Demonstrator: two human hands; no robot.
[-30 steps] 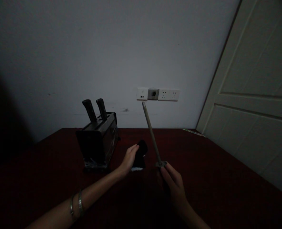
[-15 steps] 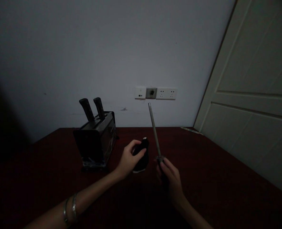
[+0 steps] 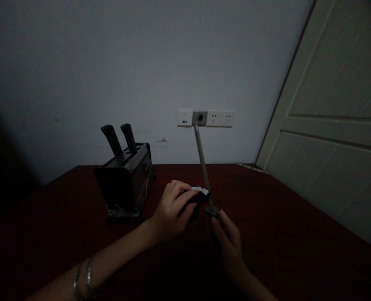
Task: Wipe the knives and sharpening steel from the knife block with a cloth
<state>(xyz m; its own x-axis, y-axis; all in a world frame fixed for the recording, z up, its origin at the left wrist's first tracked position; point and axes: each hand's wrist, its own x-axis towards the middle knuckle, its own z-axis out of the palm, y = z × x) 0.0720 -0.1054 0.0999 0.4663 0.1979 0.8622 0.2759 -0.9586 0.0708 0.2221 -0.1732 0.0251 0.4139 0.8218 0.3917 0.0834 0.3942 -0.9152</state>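
Above the red counter (image 3: pixel 276 217), the right hand (image 3: pixel 231 243) gripped a rod (image 3: pixel 201 156), tip up; the left hand (image 3: pixel 172 211) pinched a dark cloth (image 3: pixel 200 199) beside its lower end. Bringing cloth to rod seemed the step, calling for steadiness.

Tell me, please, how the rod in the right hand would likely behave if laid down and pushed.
The rod is probably stiff, since it runs straight out from the right hand. Being slim, it might roll, though the wider guard at its base would likely hinder that. The metallic-looking tip suggests it may be heavy for its size.
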